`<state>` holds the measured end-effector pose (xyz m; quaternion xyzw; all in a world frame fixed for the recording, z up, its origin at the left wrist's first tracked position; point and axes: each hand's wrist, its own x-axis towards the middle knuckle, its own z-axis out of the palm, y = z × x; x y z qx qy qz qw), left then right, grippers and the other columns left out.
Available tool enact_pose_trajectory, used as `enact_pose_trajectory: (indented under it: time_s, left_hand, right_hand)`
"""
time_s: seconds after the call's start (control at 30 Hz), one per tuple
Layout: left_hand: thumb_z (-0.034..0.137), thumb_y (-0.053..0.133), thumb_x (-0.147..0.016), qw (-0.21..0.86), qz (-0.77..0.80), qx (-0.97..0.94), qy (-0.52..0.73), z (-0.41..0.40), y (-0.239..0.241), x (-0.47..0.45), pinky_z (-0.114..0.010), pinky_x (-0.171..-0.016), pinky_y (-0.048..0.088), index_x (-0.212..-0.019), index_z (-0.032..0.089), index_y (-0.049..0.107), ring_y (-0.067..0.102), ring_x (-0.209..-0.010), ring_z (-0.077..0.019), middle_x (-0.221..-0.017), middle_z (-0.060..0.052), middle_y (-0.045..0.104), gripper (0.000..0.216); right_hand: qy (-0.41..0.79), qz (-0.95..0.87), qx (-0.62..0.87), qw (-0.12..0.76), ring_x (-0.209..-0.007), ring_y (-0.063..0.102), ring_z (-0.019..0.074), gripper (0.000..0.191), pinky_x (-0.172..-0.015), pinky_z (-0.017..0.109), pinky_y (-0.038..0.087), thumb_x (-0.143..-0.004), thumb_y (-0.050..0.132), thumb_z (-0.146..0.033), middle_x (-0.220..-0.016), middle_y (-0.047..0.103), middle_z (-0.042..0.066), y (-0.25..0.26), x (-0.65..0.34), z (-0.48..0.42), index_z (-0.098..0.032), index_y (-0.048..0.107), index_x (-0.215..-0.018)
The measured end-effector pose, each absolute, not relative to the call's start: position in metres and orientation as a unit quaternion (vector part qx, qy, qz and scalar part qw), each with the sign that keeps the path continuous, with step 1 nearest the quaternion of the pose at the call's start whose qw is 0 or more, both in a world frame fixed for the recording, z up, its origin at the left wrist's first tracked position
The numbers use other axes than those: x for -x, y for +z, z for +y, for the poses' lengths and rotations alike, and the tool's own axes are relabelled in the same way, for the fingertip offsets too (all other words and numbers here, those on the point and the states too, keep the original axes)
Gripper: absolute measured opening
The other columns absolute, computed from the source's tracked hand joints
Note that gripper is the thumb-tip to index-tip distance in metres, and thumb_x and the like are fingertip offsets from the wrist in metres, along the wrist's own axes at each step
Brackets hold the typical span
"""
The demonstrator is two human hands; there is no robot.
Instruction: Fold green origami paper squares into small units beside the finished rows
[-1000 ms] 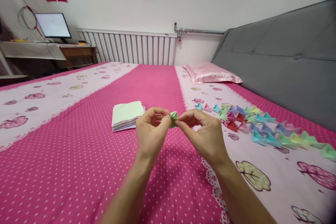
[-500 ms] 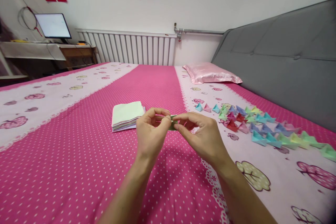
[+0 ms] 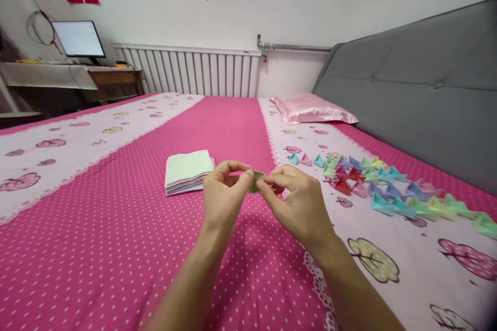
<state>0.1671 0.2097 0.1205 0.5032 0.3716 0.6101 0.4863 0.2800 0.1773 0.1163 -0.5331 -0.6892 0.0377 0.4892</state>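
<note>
- Paper squares in a stack (image 3: 188, 171) lie on the pink dotted bed cover (image 3: 97, 227), just left of the hands and apart from them.
- Left hand (image 3: 224, 197) is raised above the bed, forearm coming up from the lower edge, wrist bent, back of the hand to the camera; thumb and forefinger are pinched narrow on the left end of the green folded paper (image 3: 255, 181).
- That green folded paper sits between the two hands, held clear of the cover, mostly hidden by the fingertips.
- Right hand (image 3: 298, 205) mirrors the left, its fingers closed on the paper's right end, other fingers curled.
- Folded paper boats (image 3: 382, 189) in several colours lie in rows on the pale strip at right, well apart from the hands.
</note>
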Motion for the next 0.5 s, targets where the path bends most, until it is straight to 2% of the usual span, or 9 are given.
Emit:
enact_pose_trajectory:
  time_s: [0.13,0.2,0.5]
  left_hand:
    - [0.018,0.066,-0.060,0.523,0.368,-0.494,0.590,0.2089,0.1219,-0.1693,-0.022,-0.062,0.045,-0.083,0.014,0.058,0.058,-0.066,-0.0104,-0.079,-0.002,0.061,0.025]
    - [0.016,0.069,-0.058,0.543,0.370,-0.502,0.563,0.2093,0.1212,-0.1702,-0.023,-0.064,0.046,-0.088,0.013,0.057,0.058,-0.069,-0.0115,-0.082,-0.004,0.061,0.033]
    - [0.017,0.061,-0.069,0.537,0.356,-0.521,0.561,0.2121,0.1141,-0.1705,-0.022,-0.061,0.045,-0.085,0.015,0.057,0.058,-0.064,-0.0106,-0.072,-0.002,0.063,0.017]
  right_hand:
    - [-0.011,-0.643,0.552,0.531,-0.055,0.051,0.0110,0.016,-0.054,0.025,0.043,-0.078,0.052,-0.021,-0.067,0.058,0.002,0.1129,-0.2792,0.1795,-0.019,0.068,-0.073]
    - [-0.012,-0.622,0.561,0.547,-0.055,0.051,0.0110,0.016,-0.053,0.025,0.043,-0.078,0.053,-0.021,-0.066,0.059,0.001,0.1127,-0.2797,0.1801,-0.019,0.068,-0.072]
    - [0.028,-0.592,0.588,0.550,-0.050,0.045,0.0096,0.016,-0.050,0.026,0.040,-0.077,0.055,-0.028,-0.070,0.057,0.001,0.1125,-0.2763,0.1795,-0.021,0.069,-0.079]
